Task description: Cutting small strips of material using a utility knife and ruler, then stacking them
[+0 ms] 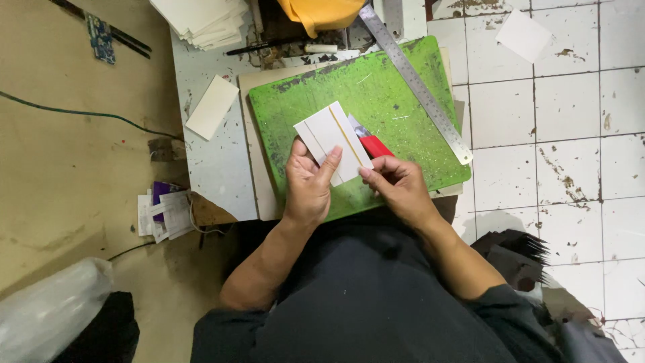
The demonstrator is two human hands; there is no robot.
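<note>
My left hand (308,185) grips a white card (330,138) with scored lines and a thin yellow strip, holding it above the green cutting mat (403,128). My right hand (401,186) pinches the card's lower right edge with its fingertips. A red utility knife (371,143) lies on the mat just behind the card, partly hidden by it. A long steel ruler (418,84) lies diagonally across the mat's right side.
A stack of white cards (205,20) and a single card (211,106) rest on the grey board at left. A black pen (269,47), yellow cloth (321,13), loose papers (164,212), a plastic bag (50,309) and tiled floor (557,134) surround me.
</note>
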